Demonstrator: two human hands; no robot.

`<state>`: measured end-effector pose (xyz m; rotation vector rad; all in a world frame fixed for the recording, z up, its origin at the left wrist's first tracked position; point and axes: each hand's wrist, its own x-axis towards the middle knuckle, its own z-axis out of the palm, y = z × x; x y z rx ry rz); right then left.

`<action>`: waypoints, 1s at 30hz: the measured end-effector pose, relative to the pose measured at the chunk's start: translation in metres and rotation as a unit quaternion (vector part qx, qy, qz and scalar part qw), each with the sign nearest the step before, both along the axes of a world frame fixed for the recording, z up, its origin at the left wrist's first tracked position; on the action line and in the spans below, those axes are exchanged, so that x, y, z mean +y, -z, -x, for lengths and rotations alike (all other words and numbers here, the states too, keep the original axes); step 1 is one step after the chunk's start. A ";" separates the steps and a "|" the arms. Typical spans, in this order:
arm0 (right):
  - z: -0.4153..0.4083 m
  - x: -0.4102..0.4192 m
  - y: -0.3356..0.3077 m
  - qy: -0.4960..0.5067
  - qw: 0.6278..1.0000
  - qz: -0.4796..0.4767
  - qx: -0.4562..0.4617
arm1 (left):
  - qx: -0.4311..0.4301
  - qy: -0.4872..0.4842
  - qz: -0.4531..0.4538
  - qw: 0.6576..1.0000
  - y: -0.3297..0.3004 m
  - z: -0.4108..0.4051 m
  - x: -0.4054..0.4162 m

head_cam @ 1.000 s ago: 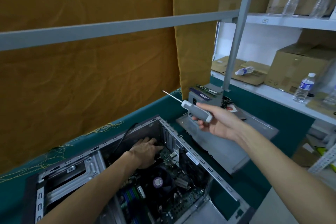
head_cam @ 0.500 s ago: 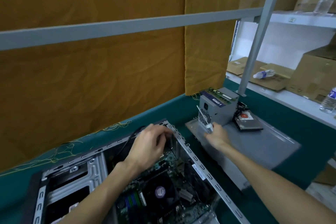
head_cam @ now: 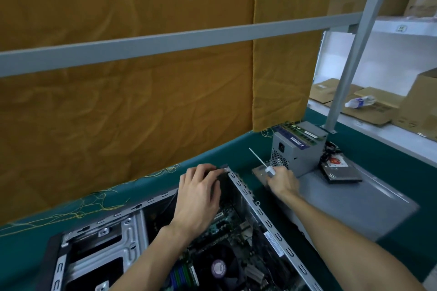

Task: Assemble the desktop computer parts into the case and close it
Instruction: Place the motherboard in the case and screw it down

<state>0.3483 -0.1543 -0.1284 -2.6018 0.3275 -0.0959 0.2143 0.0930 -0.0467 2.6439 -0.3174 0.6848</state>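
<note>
The right hand (head_cam: 282, 181) has its fingers curled round a screwdriver (head_cam: 263, 163), low over the side panel (head_cam: 354, 201) just right of the open case (head_cam: 236, 231). The left hand (head_cam: 198, 198) has its fingers bent over the case's far corner. Likely fetching a screw; next, a careful pinch is needed.

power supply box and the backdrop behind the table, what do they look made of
Power supply box: looks like bare sheet metal, dull grey, with a punched vent grille. Backdrop: mustard woven cloth, matte, creased, with loose threads at its lower edge.
</note>
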 end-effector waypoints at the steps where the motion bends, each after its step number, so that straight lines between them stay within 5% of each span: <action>1: 0.001 0.000 -0.001 0.004 1.000 -0.002 0.004 | -0.003 0.004 -0.002 1.000 0.000 0.000 0.001; 5: 0.010 0.003 -0.013 -0.008 0.999 -0.039 0.012 | -0.004 0.009 -0.007 1.000 0.001 -0.001 0.003; 8: 0.032 0.017 -0.036 -0.023 0.974 -0.224 -0.014 | 0.007 0.013 -0.009 1.000 0.000 0.001 0.003; 12: 0.079 0.033 -0.089 -0.054 0.859 -0.510 0.013 | 0.049 0.010 0.113 0.992 -0.012 0.003 -0.004; 15: 0.115 0.044 -0.127 -0.104 0.762 -0.632 0.092 | 0.082 0.106 0.333 0.933 -0.033 0.008 -0.013; 17: 0.135 0.052 -0.142 -0.125 0.714 -0.674 0.138 | 0.090 0.167 0.401 0.896 -0.044 0.015 -0.019; 20: 0.152 0.061 -0.154 -0.127 0.678 -0.704 0.167 | 0.092 0.211 0.456 0.860 -0.050 0.023 -0.018; 24: 0.162 0.065 -0.156 -0.111 0.646 -0.733 0.182 | 0.079 0.226 0.451 0.860 -0.054 0.027 -0.014; 27: 0.169 0.066 -0.153 -0.122 0.686 -0.699 0.163 | 0.084 0.214 0.435 0.871 -0.053 0.033 -0.009; 30: 0.176 0.060 -0.149 -0.131 0.895 -0.426 0.011 | 0.072 0.169 0.367 0.912 -0.048 0.033 -0.002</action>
